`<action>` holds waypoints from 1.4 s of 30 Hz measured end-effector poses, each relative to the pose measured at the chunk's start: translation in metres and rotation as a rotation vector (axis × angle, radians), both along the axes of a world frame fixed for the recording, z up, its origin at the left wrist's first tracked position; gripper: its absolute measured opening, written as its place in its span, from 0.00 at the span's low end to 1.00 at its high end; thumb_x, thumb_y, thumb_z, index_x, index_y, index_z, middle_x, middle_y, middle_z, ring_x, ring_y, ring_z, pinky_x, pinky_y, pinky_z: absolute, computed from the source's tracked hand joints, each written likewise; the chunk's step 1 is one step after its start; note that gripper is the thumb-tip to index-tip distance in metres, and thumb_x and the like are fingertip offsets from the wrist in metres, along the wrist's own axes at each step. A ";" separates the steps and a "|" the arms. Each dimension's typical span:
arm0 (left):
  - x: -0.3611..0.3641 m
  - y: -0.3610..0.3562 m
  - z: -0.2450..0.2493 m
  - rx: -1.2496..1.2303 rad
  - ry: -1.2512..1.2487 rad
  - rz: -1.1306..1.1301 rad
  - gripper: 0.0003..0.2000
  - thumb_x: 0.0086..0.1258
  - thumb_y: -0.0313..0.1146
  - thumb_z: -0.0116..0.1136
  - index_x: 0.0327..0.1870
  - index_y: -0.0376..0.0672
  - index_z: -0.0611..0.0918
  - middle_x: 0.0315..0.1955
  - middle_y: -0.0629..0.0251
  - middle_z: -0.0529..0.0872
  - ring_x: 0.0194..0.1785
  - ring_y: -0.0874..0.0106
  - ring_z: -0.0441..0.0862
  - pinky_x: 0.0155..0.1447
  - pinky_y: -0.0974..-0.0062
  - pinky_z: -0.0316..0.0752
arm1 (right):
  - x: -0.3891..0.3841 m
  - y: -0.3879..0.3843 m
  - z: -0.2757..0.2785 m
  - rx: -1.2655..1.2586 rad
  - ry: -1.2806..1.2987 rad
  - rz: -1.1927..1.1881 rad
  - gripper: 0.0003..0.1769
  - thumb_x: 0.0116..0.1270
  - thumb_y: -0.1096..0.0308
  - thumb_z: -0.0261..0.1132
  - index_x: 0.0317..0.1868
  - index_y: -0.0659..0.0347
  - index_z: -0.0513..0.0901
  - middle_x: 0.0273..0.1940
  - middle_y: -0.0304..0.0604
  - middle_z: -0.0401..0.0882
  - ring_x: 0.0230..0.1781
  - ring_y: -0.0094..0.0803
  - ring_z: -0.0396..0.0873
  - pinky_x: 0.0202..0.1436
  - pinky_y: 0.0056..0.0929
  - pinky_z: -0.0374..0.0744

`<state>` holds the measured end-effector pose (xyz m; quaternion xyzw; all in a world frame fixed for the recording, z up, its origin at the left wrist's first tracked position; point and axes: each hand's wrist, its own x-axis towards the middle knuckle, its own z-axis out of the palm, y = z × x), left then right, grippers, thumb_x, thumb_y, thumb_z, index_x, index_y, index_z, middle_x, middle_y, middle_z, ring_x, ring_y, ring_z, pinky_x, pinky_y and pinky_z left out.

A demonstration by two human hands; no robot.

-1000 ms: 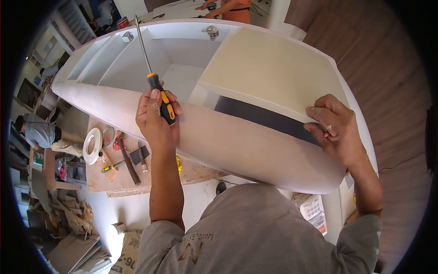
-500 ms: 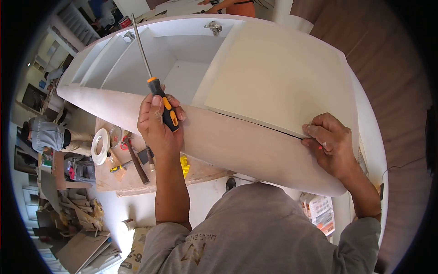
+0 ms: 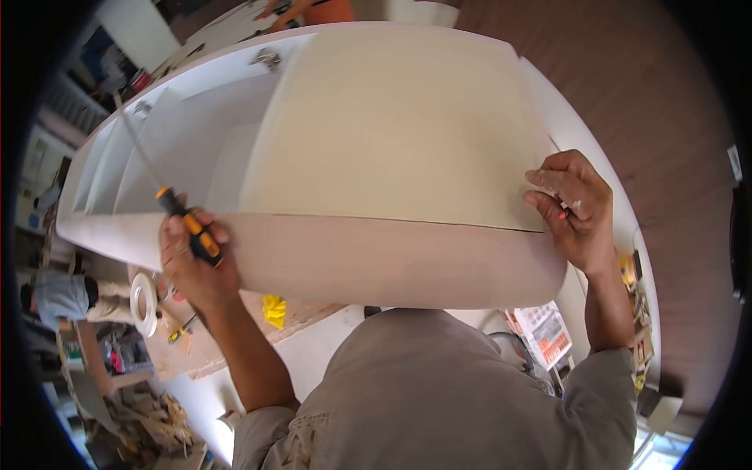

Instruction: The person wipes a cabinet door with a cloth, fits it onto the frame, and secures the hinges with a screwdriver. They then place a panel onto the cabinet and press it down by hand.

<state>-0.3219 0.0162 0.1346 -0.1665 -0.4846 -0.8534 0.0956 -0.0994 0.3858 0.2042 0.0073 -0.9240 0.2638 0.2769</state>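
A long cabinet with a curved pinkish side (image 3: 392,262) lies in front of me. A flat cream panel (image 3: 399,133) covers its right part, and open white compartments (image 3: 188,141) show at the left. My left hand (image 3: 196,254) is closed round the black and orange handle of a screwdriver (image 3: 188,225), its shaft pointing up and left. At the panel's lower right corner, my right hand (image 3: 576,207) is raised with its fingers pinched around a small red-tipped item, mostly hidden. Metal hinges (image 3: 266,59) sit along the cabinet's far edge.
Below left, a wooden board (image 3: 196,356) holds a white roll (image 3: 144,304), a yellow cloth (image 3: 274,311) and tools. Printed packages (image 3: 548,335) stand below right. One person (image 3: 63,299) is at the left; another person's arm (image 3: 294,14) shows at the top.
The view has shifted, with the cabinet now more level. My right hand has come off the panel's edge to its corner. My left hand with the screwdriver appears lower and further left.
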 end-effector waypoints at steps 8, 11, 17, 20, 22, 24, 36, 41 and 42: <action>-0.006 -0.009 -0.001 -0.050 0.023 -0.055 0.17 0.79 0.33 0.51 0.59 0.29 0.75 0.35 0.59 0.81 0.34 0.74 0.76 0.36 0.78 0.73 | 0.036 0.036 -0.011 -0.096 -0.152 -0.143 0.24 0.48 0.70 0.83 0.46 0.61 0.87 0.42 0.45 0.80 0.36 0.32 0.78 0.38 0.30 0.77; -0.012 -0.012 -0.002 -0.105 0.006 -0.039 0.15 0.78 0.33 0.53 0.56 0.30 0.76 0.36 0.60 0.80 0.35 0.74 0.76 0.37 0.78 0.73 | 0.038 0.045 -0.025 -0.164 -0.208 -0.158 0.33 0.45 0.66 0.85 0.53 0.61 0.84 0.50 0.46 0.77 0.43 0.33 0.77 0.43 0.31 0.78; -0.011 -0.006 0.006 -0.187 -0.030 -0.058 0.13 0.76 0.32 0.55 0.54 0.33 0.77 0.36 0.60 0.80 0.35 0.73 0.77 0.37 0.76 0.73 | 0.026 0.049 -0.031 -0.419 -0.295 -0.214 0.51 0.42 0.66 0.87 0.69 0.57 0.72 0.62 0.47 0.66 0.58 0.37 0.73 0.51 0.35 0.80; -0.009 -0.006 0.007 -0.211 -0.039 -0.040 0.12 0.76 0.32 0.55 0.53 0.34 0.77 0.36 0.60 0.81 0.35 0.72 0.78 0.38 0.75 0.74 | 0.021 0.051 -0.035 -0.456 -0.270 -0.233 0.54 0.40 0.64 0.87 0.70 0.57 0.71 0.63 0.45 0.65 0.54 0.34 0.70 0.49 0.32 0.78; -0.010 -0.005 0.005 -0.217 -0.025 -0.003 0.12 0.76 0.32 0.56 0.52 0.34 0.78 0.36 0.59 0.82 0.34 0.71 0.78 0.38 0.74 0.74 | 0.021 0.052 -0.039 -0.413 -0.204 -0.238 0.54 0.38 0.61 0.88 0.69 0.58 0.74 0.62 0.42 0.68 0.44 0.27 0.69 0.42 0.26 0.74; -0.009 -0.002 0.004 -0.181 -0.026 -0.004 0.11 0.75 0.32 0.57 0.50 0.35 0.78 0.35 0.59 0.82 0.34 0.70 0.79 0.37 0.73 0.75 | 0.025 0.050 -0.036 -0.343 -0.185 -0.256 0.52 0.38 0.61 0.87 0.67 0.60 0.76 0.62 0.42 0.70 0.39 0.25 0.69 0.38 0.25 0.72; 0.006 0.017 0.014 -0.216 -0.069 0.212 0.15 0.74 0.38 0.57 0.52 0.36 0.76 0.34 0.60 0.82 0.32 0.67 0.79 0.40 0.70 0.75 | 0.020 0.070 -0.039 0.201 -0.045 0.246 0.20 0.46 0.75 0.61 0.42 0.68 0.87 0.48 0.52 0.86 0.53 0.52 0.83 0.53 0.44 0.74; 0.006 0.013 0.013 -0.259 -0.071 0.231 0.15 0.73 0.38 0.58 0.53 0.38 0.76 0.34 0.60 0.82 0.33 0.67 0.78 0.40 0.69 0.74 | 0.013 0.082 -0.044 0.077 -0.079 0.348 0.19 0.47 0.65 0.62 0.39 0.66 0.87 0.47 0.48 0.87 0.53 0.50 0.84 0.56 0.46 0.71; 0.007 0.007 0.011 -0.232 -0.071 0.219 0.15 0.72 0.38 0.58 0.54 0.39 0.76 0.34 0.60 0.82 0.33 0.68 0.78 0.40 0.70 0.73 | 0.013 0.084 -0.046 0.047 -0.068 0.371 0.20 0.47 0.64 0.62 0.39 0.66 0.87 0.47 0.48 0.87 0.54 0.50 0.84 0.57 0.46 0.71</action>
